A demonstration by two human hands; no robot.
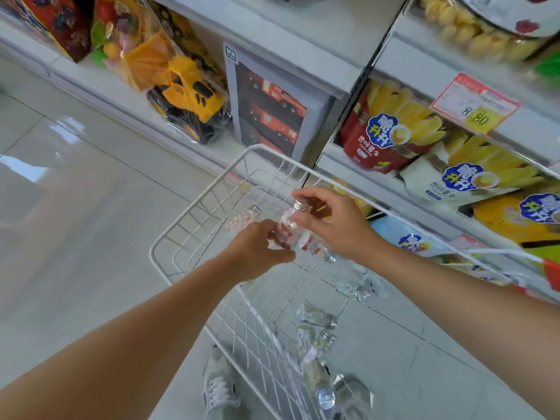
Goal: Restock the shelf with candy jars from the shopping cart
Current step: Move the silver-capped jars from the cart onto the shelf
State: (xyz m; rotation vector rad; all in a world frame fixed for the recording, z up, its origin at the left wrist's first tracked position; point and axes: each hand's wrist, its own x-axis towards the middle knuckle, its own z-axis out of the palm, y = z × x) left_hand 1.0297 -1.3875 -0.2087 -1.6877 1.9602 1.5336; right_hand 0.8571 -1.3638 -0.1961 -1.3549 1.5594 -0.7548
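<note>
The white wire cart (198,204) stands on the shiny floor (75,222). Candy jars (316,316) lie inside it. The shelves (121,109) beside it hold a yellow toy truck (188,95) and snack bags (391,131).

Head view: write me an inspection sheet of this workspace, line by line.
Surface: white wire shopping cart standing on a glossy tiled floor.
Job's things: one candy jar held above the cart; a pink-filled jar and several more jars lie inside it.
Clutter: nothing seen.
Hands: left hand grips the candy jar's lower end; right hand pinches it near the silver cap.
Cables: nothing seen.
Surroundings: shelf with snack bags, a price tag and a bagged yellow toy truck; a shoe below.
</note>
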